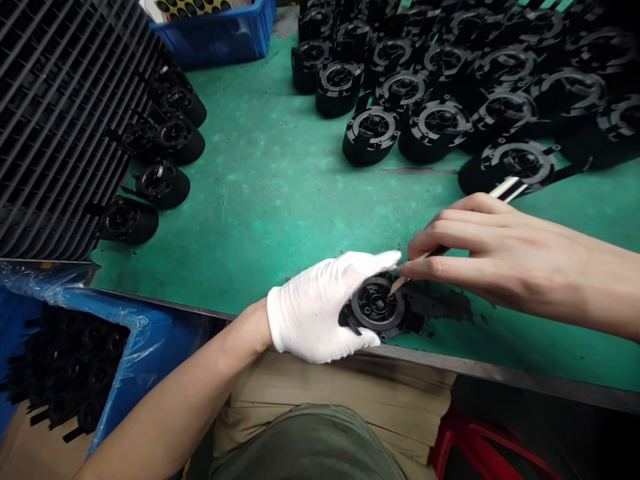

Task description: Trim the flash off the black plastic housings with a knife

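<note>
While our white-gloved left hand [323, 310] grips the round black plastic housing [380, 303] by the green surface's [260, 200] front edge, we'd want it clear of the slim, pointed blade tool [399, 285] pinched in our bare right hand [470, 257], going light on the tip. Similar black cylindrical housings [371, 137] crowd the right side, so room behind looks kinda tight.

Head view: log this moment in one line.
left hand: gloved, around round black part | right hand: bare, holding pointed tool, tip at part's face | green table: more black parts beyond
</note>
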### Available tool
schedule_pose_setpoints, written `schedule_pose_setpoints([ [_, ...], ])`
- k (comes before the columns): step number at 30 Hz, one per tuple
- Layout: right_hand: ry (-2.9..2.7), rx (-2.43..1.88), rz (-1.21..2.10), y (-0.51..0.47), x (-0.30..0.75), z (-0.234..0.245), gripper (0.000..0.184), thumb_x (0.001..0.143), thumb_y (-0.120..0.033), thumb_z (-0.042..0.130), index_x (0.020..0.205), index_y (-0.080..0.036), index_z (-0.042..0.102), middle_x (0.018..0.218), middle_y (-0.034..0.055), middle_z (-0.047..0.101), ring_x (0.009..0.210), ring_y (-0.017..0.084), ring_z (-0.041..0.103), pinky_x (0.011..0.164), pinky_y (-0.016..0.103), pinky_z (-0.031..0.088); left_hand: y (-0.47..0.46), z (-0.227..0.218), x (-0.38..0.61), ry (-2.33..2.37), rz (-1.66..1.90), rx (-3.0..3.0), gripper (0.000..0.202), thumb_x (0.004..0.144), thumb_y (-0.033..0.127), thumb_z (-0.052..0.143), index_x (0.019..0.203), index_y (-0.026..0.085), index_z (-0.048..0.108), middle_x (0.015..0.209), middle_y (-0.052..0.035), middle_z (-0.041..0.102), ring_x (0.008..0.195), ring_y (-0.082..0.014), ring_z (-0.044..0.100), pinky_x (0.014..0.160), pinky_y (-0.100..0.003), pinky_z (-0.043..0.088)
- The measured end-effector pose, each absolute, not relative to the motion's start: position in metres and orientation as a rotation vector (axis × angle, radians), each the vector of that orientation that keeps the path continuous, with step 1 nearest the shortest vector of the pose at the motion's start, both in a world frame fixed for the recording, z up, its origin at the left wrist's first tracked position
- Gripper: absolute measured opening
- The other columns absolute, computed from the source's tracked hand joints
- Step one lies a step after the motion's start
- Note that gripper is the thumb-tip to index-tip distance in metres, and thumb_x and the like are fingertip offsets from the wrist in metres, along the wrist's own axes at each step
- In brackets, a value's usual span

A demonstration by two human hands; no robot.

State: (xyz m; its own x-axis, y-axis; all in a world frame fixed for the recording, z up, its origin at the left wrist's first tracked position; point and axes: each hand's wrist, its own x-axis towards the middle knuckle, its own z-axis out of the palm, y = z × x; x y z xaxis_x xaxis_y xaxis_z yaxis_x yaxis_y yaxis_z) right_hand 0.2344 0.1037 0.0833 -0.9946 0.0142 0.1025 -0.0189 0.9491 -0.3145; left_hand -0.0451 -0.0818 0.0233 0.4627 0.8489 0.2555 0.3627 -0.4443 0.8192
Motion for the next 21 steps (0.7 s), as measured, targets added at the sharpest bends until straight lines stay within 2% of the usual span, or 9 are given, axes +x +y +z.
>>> schedule_pose_setpoints([
  [8, -3.009, -0.008, 0.433, 0.102, 0.232, 0.080, 0.047, 0.121, -0.022, 0.042, 0.138, -0.040, 0.082, 0.125, 0.0030, 0.085, 0.099, 0.025, 0.072, 0.099, 0.052, 0.051, -0.081, 0.025, -0.044, 1.027, 0.836, 1.998, 0.101, 0.104, 0.045, 0.079, 0.187, 0.020, 0.028, 0.178, -0.0251, 0.063, 0.162, -0.0449, 0.068, 0.135, -0.067, 0.061],
  [11, -2.992, -0.009, 0.390, 0.100, 0.229, 0.082, 0.049, 0.122, -0.018, 0.039, 0.131, -0.039, 0.083, 0.122, 0.0021, 0.086, 0.097, 0.024, 0.072, 0.095, 0.050, 0.050, -0.082, 0.025, -0.044, 1.026, 0.843, 1.995, 0.101, 0.103, 0.045, 0.080, 0.187, 0.020, 0.030, 0.179, -0.0246, 0.062, 0.163, -0.0445, 0.067, 0.137, -0.065, 0.059],
  [14, -2.972, 0.021, 0.314, 0.097, 0.231, 0.085, 0.050, 0.122, -0.015, 0.037, 0.126, -0.035, 0.083, 0.121, 0.0021, 0.086, 0.095, 0.023, 0.071, 0.093, 0.049, 0.049, -0.082, 0.025, -0.044, 1.014, 0.860, 1.981, 0.102, 0.101, 0.039, 0.082, 0.187, 0.022, 0.030, 0.179, -0.0246, 0.061, 0.163, -0.0461, 0.066, 0.137, -0.068, 0.059],
  [21, -2.998, 0.042, 0.206, 0.092, 0.247, 0.080, 0.049, 0.122, -0.013, 0.035, 0.138, -0.032, 0.077, 0.122, 0.0045, 0.083, 0.099, 0.023, 0.066, 0.093, 0.048, 0.046, -0.082, 0.028, -0.044, 1.013, 0.839, 1.931, 0.098, 0.100, 0.041, 0.084, 0.182, 0.021, 0.036, 0.179, -0.0252, 0.061, 0.165, -0.0469, 0.064, 0.138, -0.067, 0.056],
])
